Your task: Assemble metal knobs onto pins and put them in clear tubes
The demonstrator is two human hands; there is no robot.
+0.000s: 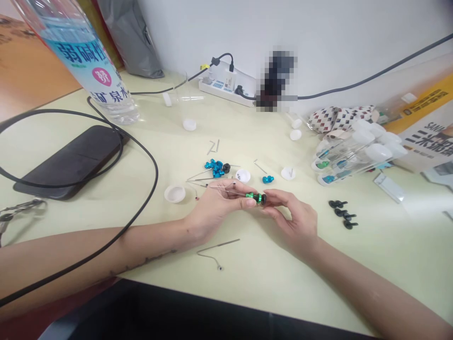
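Note:
My left hand [215, 210] pinches a thin metal rod carrying a small green sleeve [252, 195] between thumb and fingers. My right hand [292, 215] meets it from the right, fingers closed on a small black cap [262, 199] at the sleeve's end. Just beyond my hands lie several blue metal parts [214, 167], one more blue part [268, 179], loose thin rods [203, 178] and small white caps [174, 193]. A bent wire [215, 248] lies on the table near my wrists.
Several black parts [342, 213] lie to the right, clear tubes with white caps [354, 153] behind them. At the left are a dark phone [71, 160], a looping black cable [148, 156] and a water bottle [88, 61]. A power strip [226, 87] sits by the wall.

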